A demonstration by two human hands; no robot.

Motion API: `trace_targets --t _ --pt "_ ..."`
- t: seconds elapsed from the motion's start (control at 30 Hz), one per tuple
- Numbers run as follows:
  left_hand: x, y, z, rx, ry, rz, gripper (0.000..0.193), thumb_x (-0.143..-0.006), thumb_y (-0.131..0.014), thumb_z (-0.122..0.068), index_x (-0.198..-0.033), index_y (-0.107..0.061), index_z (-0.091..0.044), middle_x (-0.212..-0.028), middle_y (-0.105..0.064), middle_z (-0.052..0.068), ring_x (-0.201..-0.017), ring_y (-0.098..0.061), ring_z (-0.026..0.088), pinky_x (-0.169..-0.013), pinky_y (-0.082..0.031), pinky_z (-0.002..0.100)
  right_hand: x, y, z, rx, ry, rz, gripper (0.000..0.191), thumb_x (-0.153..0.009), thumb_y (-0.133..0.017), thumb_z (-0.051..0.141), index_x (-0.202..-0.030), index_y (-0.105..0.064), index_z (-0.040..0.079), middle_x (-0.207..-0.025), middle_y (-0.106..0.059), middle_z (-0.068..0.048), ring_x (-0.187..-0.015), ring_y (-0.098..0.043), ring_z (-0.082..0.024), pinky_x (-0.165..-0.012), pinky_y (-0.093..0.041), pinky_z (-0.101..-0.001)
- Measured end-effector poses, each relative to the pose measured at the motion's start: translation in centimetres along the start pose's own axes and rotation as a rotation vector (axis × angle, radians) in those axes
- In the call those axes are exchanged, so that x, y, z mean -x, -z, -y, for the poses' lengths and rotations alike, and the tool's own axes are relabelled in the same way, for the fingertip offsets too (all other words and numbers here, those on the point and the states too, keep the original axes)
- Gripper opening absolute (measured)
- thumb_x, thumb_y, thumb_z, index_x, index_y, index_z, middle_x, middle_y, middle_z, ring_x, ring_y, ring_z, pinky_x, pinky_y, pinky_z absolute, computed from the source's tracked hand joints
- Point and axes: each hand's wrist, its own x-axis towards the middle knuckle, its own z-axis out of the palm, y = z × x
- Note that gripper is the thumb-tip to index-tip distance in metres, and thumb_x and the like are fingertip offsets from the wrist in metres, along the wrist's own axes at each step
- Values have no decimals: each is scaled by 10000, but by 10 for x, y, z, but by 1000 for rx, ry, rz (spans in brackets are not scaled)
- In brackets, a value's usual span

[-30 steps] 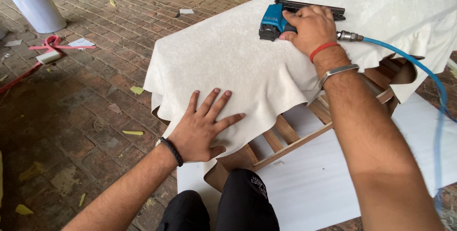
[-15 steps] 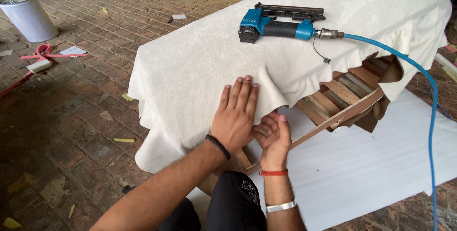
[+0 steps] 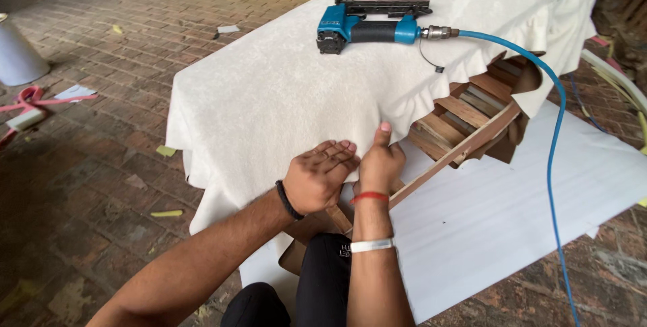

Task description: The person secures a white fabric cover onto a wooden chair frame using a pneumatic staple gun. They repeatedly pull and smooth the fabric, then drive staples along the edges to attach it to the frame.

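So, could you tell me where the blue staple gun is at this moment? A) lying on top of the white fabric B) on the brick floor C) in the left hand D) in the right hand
A: the staple gun lies on the white fabric, while the left hand and right hand are both down at the fabric's edge.

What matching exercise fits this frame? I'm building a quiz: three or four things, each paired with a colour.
Things:
1. stapler
2. cloth
3. right wristband
4. left wristband

Colours:
a. black
b. white
c. blue and black
d. red

Pairs: 1-c, 2-b, 3-d, 4-a
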Motion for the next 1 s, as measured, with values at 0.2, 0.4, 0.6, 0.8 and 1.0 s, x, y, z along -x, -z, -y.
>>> trace_targets --t 0.2,0.4,0.6,0.8,1.0 --pt "2 3 1 112 -48 58 328 -730 -656 -97 -1029 -748 0 -1140 -755 179 -1138 -733 296 -1046 -565 434 8 23 -50 -223 57 86 471 -1042 -587 424 -846 -609 -3 -686 -445 28 -627 -364 -124 -554 -348 -327" --pt "-21 18 0 207 26 317 343 -711 -691 -205 -998 -764 -33 -1141 -752 179 -1091 -720 301 -973 -566 431 3 27 -80 -268 150 189 423 -1020 -572 448 -936 -627 37 -815 -570 37 -760 -500 -101 -666 -436 -280" --pt "-113 3 131 172 111 590 527 -1081 -392 -442 -1456 -564 -115 -1580 -508 117 -1478 -426 303 -1183 -356 493 2 20 -94 -161 242 135 504 -1020 -575 500 -800 -628 51 -761 -525 52 -783 -480 -79 -743 -458 -222" --pt "-104 -47 123 -129 40 831 794 -1069 -326 -557 -1627 -46 -67 -1703 -29 152 -1569 -52 297 -1266 -76 479 1 23 -110 -164 261 129 589 -1032 -579 537 -695 -510 60 -647 -342 79 -638 -323 -75 -605 -323 -256" --pt "-90 -27 78 -226 11 846 891 -981 -462 -555 -1599 -47 -66 -1698 -49 149 -1564 -70 280 -1259 -68 453 5 3 -111 -356 275 170 530 -1059 -569 504 -932 -612 -9 -827 -580 32 -799 -510 -72 -732 -442 -236"
